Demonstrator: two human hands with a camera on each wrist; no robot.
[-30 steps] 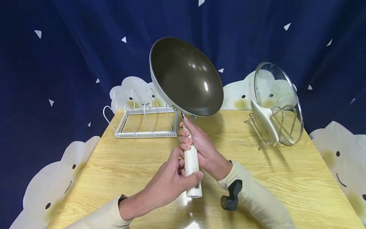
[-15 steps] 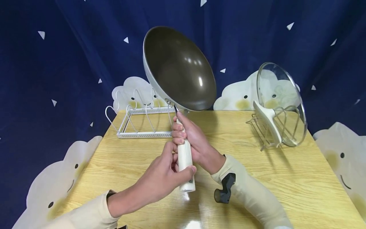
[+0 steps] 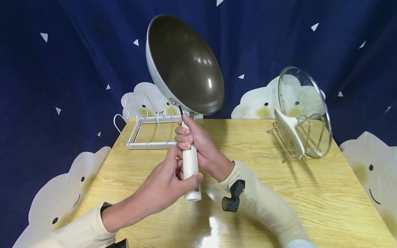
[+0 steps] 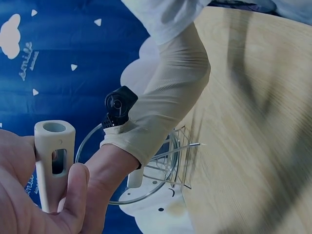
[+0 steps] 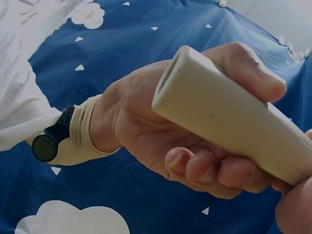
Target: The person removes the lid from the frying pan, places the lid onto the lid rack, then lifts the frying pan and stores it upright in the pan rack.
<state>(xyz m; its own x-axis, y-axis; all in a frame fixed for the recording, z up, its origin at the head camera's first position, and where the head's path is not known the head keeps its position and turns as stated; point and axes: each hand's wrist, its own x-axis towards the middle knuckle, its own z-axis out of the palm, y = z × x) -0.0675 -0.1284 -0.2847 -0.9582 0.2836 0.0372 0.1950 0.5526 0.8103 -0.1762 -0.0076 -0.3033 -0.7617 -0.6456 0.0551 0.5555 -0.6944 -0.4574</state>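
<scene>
A deep frying pan (image 3: 186,65) with a dark inside and a white outside is held up over the table, tilted so its inside faces me. My right hand (image 3: 203,146) grips the cream handle (image 3: 190,162) close below the pan, fingers wrapped round it. Lower on the same handle, my left hand (image 3: 164,184) holds on near the end, thumb across the front. The handle's hollow end (image 4: 54,127) and its slot show in the left wrist view. In the right wrist view, the left fingers (image 5: 200,168) curl under the handle.
A white wire rack (image 3: 152,146) with upright loops stands at the back left of the wooden table (image 3: 248,151), partly behind the hands and pan. At the back right, a glass lid (image 3: 297,88) with a white handle (image 3: 289,131) stands upright in a metal wire stand (image 3: 279,144).
The pan has risen and shifted left, both hands moving with it on the handle. The rack and the lid stay where they were.
</scene>
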